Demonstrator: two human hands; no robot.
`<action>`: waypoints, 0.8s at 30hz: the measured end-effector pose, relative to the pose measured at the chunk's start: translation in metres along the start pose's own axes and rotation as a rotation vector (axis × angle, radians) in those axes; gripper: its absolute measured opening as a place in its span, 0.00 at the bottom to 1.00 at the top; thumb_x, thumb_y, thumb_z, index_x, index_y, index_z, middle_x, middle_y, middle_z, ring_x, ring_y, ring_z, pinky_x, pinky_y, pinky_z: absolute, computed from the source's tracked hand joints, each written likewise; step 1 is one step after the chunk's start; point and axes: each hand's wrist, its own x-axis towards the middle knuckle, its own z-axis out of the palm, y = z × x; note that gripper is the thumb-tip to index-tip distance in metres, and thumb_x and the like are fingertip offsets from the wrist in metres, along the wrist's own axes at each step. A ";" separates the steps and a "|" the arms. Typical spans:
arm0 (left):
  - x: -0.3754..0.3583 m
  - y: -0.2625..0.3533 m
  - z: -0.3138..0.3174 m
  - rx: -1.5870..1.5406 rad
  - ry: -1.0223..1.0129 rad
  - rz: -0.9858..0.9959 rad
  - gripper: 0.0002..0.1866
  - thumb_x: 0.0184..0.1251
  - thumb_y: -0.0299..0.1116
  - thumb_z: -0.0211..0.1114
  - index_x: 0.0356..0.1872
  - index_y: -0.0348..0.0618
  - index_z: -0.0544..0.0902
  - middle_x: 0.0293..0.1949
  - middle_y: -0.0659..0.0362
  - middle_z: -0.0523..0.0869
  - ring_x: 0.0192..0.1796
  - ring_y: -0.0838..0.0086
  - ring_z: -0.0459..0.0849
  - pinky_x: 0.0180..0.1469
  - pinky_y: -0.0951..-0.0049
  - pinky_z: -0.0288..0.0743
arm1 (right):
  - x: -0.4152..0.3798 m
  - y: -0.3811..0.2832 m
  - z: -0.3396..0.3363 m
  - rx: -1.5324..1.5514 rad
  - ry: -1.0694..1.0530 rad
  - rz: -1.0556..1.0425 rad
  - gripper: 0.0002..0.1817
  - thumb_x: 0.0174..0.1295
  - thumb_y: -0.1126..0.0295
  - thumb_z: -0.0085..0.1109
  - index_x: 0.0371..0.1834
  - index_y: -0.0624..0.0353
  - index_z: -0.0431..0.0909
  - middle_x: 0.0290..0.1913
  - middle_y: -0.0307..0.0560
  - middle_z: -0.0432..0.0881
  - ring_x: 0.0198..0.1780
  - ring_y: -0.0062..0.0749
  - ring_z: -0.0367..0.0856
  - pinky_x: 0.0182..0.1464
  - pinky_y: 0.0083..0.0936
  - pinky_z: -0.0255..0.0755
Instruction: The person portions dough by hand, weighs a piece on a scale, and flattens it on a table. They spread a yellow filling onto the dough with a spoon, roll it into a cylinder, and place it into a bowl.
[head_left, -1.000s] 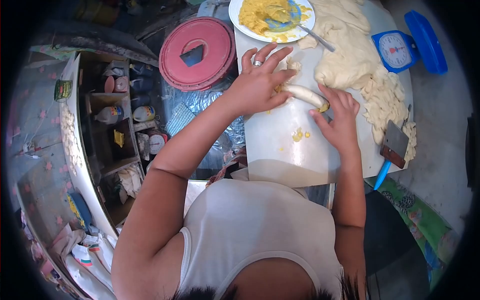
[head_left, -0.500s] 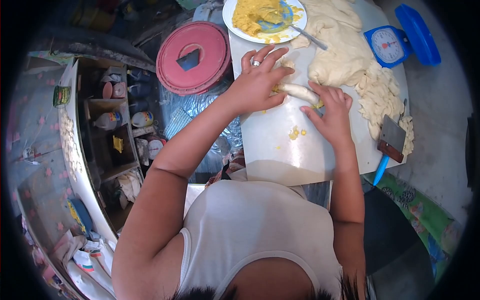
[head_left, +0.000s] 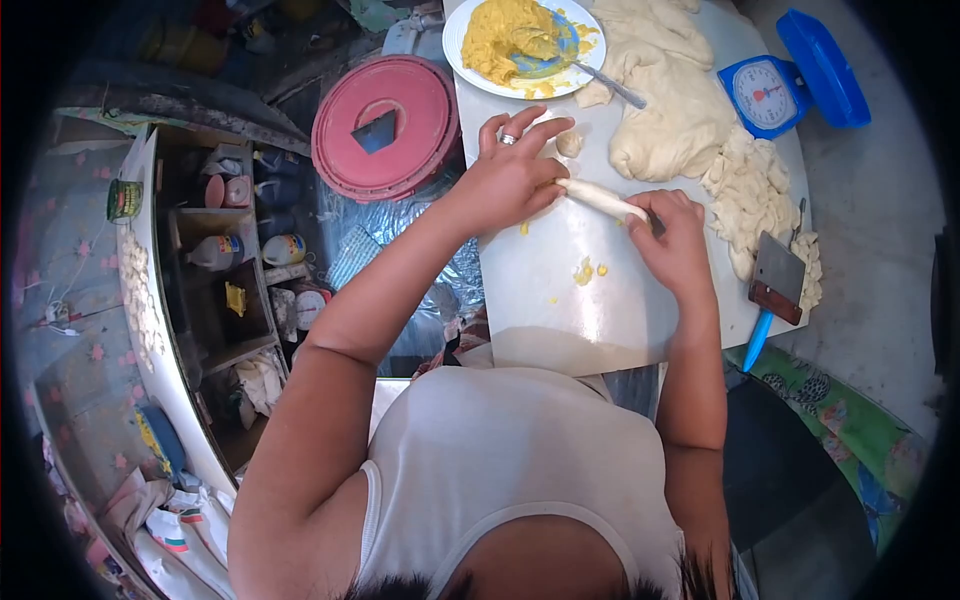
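Observation:
A slim roll of pale dough [head_left: 602,198] stretches between my two hands above the white tabletop. My left hand [head_left: 518,172], with a ring on one finger, pinches its left end between thumb and fingertips. At the other end, my right hand [head_left: 672,238] grips the dough with thumb and curled fingers. Just beyond my left hand sits a small piece of dough [head_left: 570,143]. Smears of yellow filling [head_left: 584,271] mark the table nearer to me. At the back, a white plate [head_left: 456,62] holds a mound of yellow filling [head_left: 505,38] and a spoon [head_left: 612,86].
A large mass of dough [head_left: 665,125] and a lumpy heap of dough [head_left: 750,195] lie at the right. Beyond them stands a blue kitchen scale [head_left: 762,95]. A dough scraper [head_left: 780,272] and a blue-handled tool [head_left: 760,338] rest by the right edge. A red-lidded bucket [head_left: 420,125] is left.
The dough roll has become thinner and smoother, and its yellow ends no longer show. My fingers have closed on both ends. The view has shifted slightly.

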 end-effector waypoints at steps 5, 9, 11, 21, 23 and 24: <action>0.003 0.014 0.004 -0.055 -0.047 0.038 0.10 0.57 0.39 0.68 0.39 0.51 0.88 0.71 0.55 0.64 0.75 0.50 0.53 0.70 0.45 0.43 | -0.011 0.015 -0.014 -0.013 -0.062 0.078 0.09 0.51 0.67 0.64 0.35 0.54 0.84 0.34 0.39 0.80 0.42 0.34 0.74 0.55 0.32 0.56; 0.004 0.023 0.023 -0.084 0.057 0.022 0.10 0.56 0.40 0.69 0.39 0.54 0.88 0.72 0.55 0.63 0.75 0.49 0.52 0.69 0.40 0.43 | -0.022 0.012 -0.016 -0.098 -0.060 0.060 0.10 0.51 0.67 0.64 0.37 0.54 0.84 0.40 0.40 0.79 0.47 0.36 0.74 0.57 0.33 0.55; 0.005 0.026 0.024 -0.100 0.124 0.008 0.12 0.57 0.41 0.69 0.41 0.54 0.88 0.72 0.55 0.63 0.75 0.49 0.52 0.70 0.41 0.42 | -0.025 0.011 -0.017 -0.092 -0.042 0.033 0.15 0.51 0.67 0.65 0.43 0.52 0.83 0.45 0.41 0.78 0.51 0.37 0.73 0.58 0.35 0.54; 0.002 0.026 0.010 0.037 0.018 0.106 0.11 0.51 0.38 0.74 0.37 0.54 0.87 0.73 0.56 0.63 0.75 0.53 0.54 0.70 0.42 0.44 | -0.035 0.008 -0.006 -0.114 0.029 -0.073 0.22 0.48 0.64 0.71 0.49 0.49 0.81 0.47 0.39 0.78 0.54 0.36 0.71 0.59 0.35 0.52; 0.003 0.025 0.010 0.059 0.027 0.118 0.10 0.51 0.38 0.73 0.36 0.53 0.87 0.72 0.56 0.63 0.75 0.53 0.54 0.70 0.42 0.44 | -0.035 0.011 0.000 -0.149 0.080 -0.078 0.18 0.49 0.64 0.70 0.46 0.49 0.82 0.46 0.38 0.77 0.54 0.35 0.71 0.59 0.36 0.52; 0.003 0.024 0.010 0.061 0.028 0.115 0.09 0.51 0.37 0.73 0.34 0.53 0.87 0.72 0.56 0.64 0.75 0.53 0.54 0.70 0.42 0.43 | -0.035 0.012 0.000 -0.149 0.082 -0.077 0.18 0.49 0.64 0.70 0.46 0.49 0.82 0.46 0.38 0.77 0.54 0.35 0.71 0.59 0.36 0.52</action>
